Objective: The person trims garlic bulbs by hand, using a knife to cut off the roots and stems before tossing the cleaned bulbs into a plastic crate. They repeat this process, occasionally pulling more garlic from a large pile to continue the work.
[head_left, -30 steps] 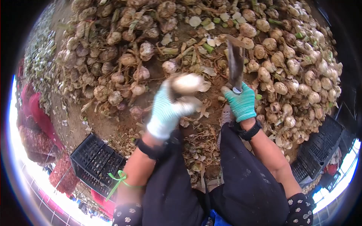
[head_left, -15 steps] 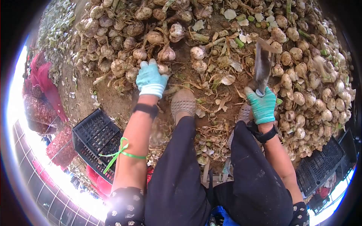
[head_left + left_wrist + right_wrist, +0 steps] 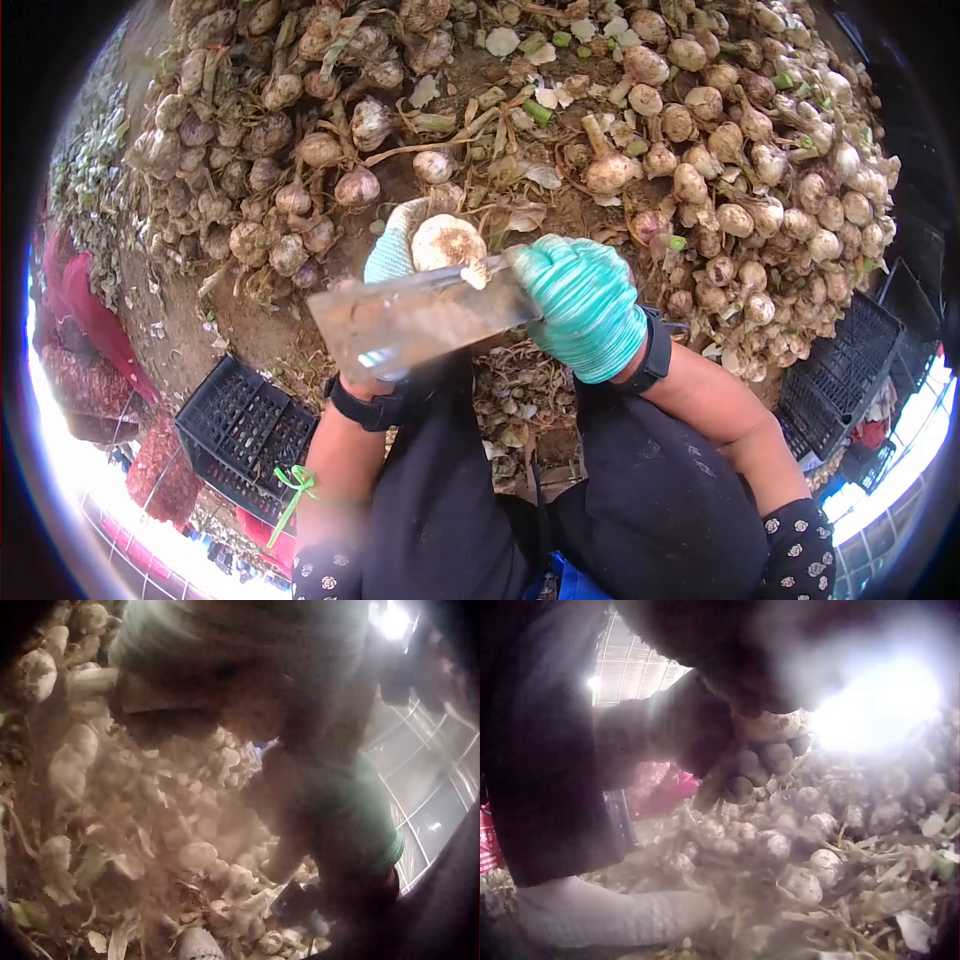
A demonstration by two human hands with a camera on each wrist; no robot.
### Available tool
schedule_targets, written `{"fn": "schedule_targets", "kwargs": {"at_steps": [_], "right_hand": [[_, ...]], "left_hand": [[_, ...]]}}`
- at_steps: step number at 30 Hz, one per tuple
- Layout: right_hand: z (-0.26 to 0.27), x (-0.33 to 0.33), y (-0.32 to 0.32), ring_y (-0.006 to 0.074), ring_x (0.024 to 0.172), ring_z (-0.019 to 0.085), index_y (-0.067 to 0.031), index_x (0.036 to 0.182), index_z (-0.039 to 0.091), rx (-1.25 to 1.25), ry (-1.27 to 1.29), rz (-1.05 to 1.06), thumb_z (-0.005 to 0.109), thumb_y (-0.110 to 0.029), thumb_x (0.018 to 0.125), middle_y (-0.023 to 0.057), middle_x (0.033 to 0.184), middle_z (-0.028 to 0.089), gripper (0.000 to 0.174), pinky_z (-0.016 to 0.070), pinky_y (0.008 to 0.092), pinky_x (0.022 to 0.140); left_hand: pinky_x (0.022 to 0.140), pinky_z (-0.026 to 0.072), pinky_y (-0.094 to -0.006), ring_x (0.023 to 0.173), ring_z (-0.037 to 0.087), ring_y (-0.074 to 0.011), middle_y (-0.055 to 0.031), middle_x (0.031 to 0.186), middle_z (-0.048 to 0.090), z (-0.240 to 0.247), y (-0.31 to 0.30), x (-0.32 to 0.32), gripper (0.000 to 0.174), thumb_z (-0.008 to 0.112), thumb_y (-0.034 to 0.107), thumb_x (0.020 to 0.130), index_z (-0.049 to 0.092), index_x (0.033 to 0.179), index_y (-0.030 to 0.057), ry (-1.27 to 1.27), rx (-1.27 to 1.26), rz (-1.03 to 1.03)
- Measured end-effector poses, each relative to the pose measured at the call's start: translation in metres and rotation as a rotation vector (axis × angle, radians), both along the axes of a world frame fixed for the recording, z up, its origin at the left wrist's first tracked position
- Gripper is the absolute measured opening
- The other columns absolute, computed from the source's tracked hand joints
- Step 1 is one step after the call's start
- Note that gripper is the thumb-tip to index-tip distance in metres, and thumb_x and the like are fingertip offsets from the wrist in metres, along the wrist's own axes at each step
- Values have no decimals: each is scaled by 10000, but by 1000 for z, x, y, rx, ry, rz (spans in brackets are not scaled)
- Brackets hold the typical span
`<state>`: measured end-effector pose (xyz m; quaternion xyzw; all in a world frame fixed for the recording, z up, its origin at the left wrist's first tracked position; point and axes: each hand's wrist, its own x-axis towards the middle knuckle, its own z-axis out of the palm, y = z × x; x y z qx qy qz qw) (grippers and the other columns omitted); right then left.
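Note:
In the head view my left hand [image 3: 390, 250], in a pale green-striped glove, grips a garlic bulb [image 3: 445, 243] in front of the knees. Its fingers wrap the bulb from the left, and the right wrist view shows darkened fingertips [image 3: 761, 765] curled under it. My right hand [image 3: 583, 305], gloved in brighter green, holds a broad-bladed knife [image 3: 430, 310] by its handle. The blade lies crosswise at the near side of the bulb, its upper edge right at the bulb's trimmed end. The knife hides part of the left palm and wrist.
Untrimmed garlic with stems [image 3: 270, 140] is heaped at the left, and trimmed bulbs [image 3: 760, 200] spread at the right. Dry leaves and stem scraps [image 3: 525, 395] litter the ground between. Black crates stand at left [image 3: 245, 430] and right [image 3: 845, 365], with red mesh sacks [image 3: 165, 470] beyond.
Half a second ago the left hand reached into the left heap; now it holds a garlic bulb near the lap. The right hand has swung the knife leftward from upright to across the bulb.

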<state>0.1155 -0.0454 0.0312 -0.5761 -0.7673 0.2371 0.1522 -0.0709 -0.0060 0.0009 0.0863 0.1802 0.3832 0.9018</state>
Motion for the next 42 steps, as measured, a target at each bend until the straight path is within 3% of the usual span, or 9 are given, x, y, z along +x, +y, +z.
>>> {"fn": "schedule_targets", "kwargs": {"at_steps": [3, 5, 7, 11, 14, 22, 29, 38, 42], "right_hand": [[1, -2, 1, 260, 673, 537, -41, 874, 535, 73, 15, 31, 620, -106, 542, 92, 738, 521, 349, 425, 349, 589], [-3, 0, 1, 233, 660, 538, -44, 822, 521, 119, 11, 40, 576, -119, 602, 76, 701, 508, 239, 418, 329, 579], [-12, 3, 2, 236, 659, 538, -58, 827, 523, 59, 161, 6, 581, -116, 598, 73, 707, 510, 243, 418, 330, 587], [-38, 8, 2, 266, 651, 544, -62, 792, 534, -17, -15, -143, 562, -87, 655, 89, 692, 535, 142, 431, 353, 566], [-94, 41, -9, 236, 530, 560, -34, 756, 586, -184, 248, -696, 536, -119, 764, 85, 603, 578, 99, 460, 336, 521], [-24, 12, 14, 70, 666, 540, 14, 863, 606, -790, 1141, -656, 707, -223, 701, 37, 712, 613, 304, 452, 237, 580], [-21, 13, 12, 120, 673, 584, -40, 926, 603, -325, 873, -314, 732, -248, 659, 70, 772, 631, 363, 462, 271, 611], [-68, 31, 7, 306, 593, 556, -37, 779, 553, 3, 151, -214, 557, -56, 679, 132, 649, 536, 101, 463, 363, 537], [-59, 47, -3, 118, 557, 551, -5, 842, 567, -452, 368, -718, 640, -87, 686, 43, 603, 556, 191, 450, 264, 513]], "left_hand": [[893, 420, -383, 1091, 462, -261, -170, 1217, 407, 7, 7, 15, 561, 428, 355, 853, 236, 1302, 79, 895, 166, -210], [896, 419, -377, 1038, 488, -236, -146, 1173, 436, 26, 2, 21, 537, 487, 311, 833, 282, 1261, 60, 971, 309, -217], [820, 458, -302, 923, 536, -168, -104, 1079, 499, 52, -9, 31, 467, 537, 141, 806, 329, 1208, 27, 563, -293, 44], [791, 459, -302, 891, 556, -167, -92, 982, 558, 49, 8, 26, 439, 611, 190, 736, 455, 1116, 35, 1278, 837, -408], [742, 460, -250, 837, 547, -115, -60, 929, 564, 52, 0, 36, 649, 785, 152, 507, 456, 1047, 5, 1053, 681, -263], [863, 408, -290, 1012, 471, -175, -111, 1112, 461, 7, 0, 42, 934, 843, 210, 440, 357, 1201, -24, 1270, 820, -206], [815, 426, -273, 904, 523, -146, -82, 1008, 527, 17, 6, 30, 534, 641, 185, 755, 394, 1165, -50, 639, -233, -12], [737, 434, -254, 818, 554, -167, -92, 887, 577, 14, -1, 15, 261, 590, -11, 677, 572, 937, -19, 1243, 621, -89], [754, 437, -224, 838, 537, -109, -53, 926, 569, 24, 18, 8, 450, 623, 34, 703, 456, 1115, -31, 1272, 496, -60]]}}
